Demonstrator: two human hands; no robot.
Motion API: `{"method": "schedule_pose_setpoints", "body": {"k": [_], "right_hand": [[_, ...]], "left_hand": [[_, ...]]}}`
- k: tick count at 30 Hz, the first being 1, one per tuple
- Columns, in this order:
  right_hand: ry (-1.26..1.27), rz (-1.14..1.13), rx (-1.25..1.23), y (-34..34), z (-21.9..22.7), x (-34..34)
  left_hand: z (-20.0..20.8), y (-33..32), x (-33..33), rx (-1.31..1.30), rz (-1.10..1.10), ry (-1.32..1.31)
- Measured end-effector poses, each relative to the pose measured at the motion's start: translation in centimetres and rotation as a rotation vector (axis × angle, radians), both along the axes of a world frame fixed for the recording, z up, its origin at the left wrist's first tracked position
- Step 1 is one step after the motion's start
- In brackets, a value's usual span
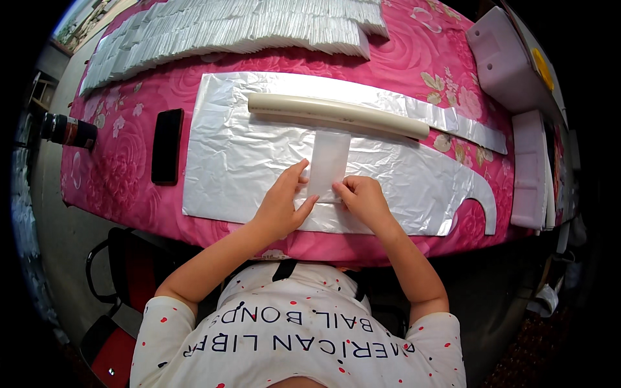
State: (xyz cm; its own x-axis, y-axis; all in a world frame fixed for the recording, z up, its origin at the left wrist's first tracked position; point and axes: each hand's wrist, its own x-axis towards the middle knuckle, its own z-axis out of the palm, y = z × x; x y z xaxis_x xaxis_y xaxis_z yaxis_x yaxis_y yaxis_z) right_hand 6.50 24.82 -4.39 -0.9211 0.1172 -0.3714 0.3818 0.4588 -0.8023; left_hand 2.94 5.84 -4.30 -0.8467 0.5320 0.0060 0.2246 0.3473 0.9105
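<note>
Silver, crinkled sheeting (233, 171) underlies the right hand (363, 199), which pinches a translucent rectangle (328, 155), and the left hand (283, 199), spread beside it. Beyond both lies a smooth cream tube (336, 115).

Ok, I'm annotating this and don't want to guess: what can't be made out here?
All in the head view:
- Right hand: some fingertips, hidden by the hand itself, so its grip on the small translucent sheet is unclear.
- White stack: far side, cut off by the picture's top edge.
- Dark jar: label details, too small.
- Silver sheet: the part under the pale tube.
</note>
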Motion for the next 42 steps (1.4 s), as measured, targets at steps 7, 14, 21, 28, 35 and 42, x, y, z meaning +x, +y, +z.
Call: {"method": "schedule_pose_setpoints", "body": {"k": [7,14,21,28,35,42], "right_hand": [[-0.192,-0.029,-0.117,0.3,0.2,-1.3],[-0.013,0.011,0.245,-0.8,0.9,0.3],[0.77,0.38,0.711,1.0,-1.9,1.2],[0.67,0.632,0.542,2.7,-1.2,-1.2],[0.715,0.579,0.418,2.6,-1.4,-0.4],[0.801,0.548,0.306,0.7,-1.1,2.2]], "left_hand": [[-2.7,1.3,2.1,-0.485,-0.345,0.499],[-3.3,1.6,2.2,-0.499,-0.305,0.501],[-2.6,1.8,1.1,-0.495,-0.266,0.627],[-3.2,2.1,-0.4,-0.462,-0.255,0.787],[-2.5,0.3,-0.3,-0.291,-0.4,0.747],[-1.9,-1.9,0.5,-0.201,-0.441,0.691]]}}
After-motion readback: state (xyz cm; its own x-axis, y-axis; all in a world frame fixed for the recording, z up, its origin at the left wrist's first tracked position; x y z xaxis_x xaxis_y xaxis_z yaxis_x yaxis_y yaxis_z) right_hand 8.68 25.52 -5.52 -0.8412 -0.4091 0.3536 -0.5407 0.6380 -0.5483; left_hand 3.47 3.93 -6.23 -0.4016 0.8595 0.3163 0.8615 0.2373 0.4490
